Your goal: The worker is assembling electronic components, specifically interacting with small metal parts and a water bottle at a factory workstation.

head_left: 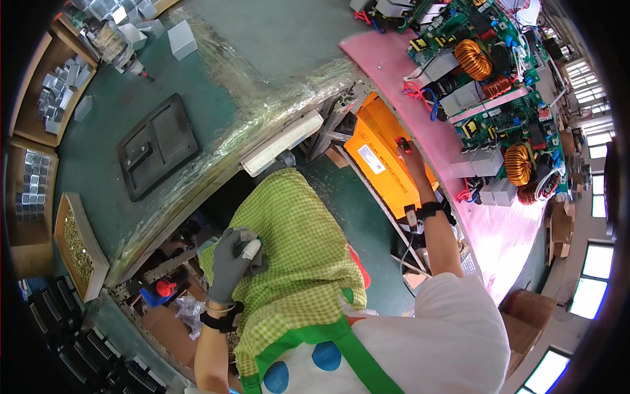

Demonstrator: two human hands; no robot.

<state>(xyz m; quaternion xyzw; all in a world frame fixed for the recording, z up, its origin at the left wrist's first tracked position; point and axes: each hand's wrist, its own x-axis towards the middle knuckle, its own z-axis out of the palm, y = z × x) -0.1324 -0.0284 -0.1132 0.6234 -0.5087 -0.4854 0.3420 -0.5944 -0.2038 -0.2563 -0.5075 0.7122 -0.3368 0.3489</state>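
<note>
My left hand [231,262], in a grey glove with white wrapping on one finger, is curled over the green checked apron [295,223] on my lap. Its fingers are drawn together, and whatever may be inside them is hidden. My right hand [410,159] reaches out to an orange box [384,161] with a white label, standing low between the two benches. The fingers there are bent together near the box's far part, with a small red spot at their tips; it is too small to name.
Circuit boards [482,131] with copper coils and heat sinks lie on pink sheeting [495,243] at the right. A black plastic panel [157,148] rests on the green bench [216,118]. At the left are a tray of small brass-coloured parts [77,253] and boxes of metal blocks [62,92].
</note>
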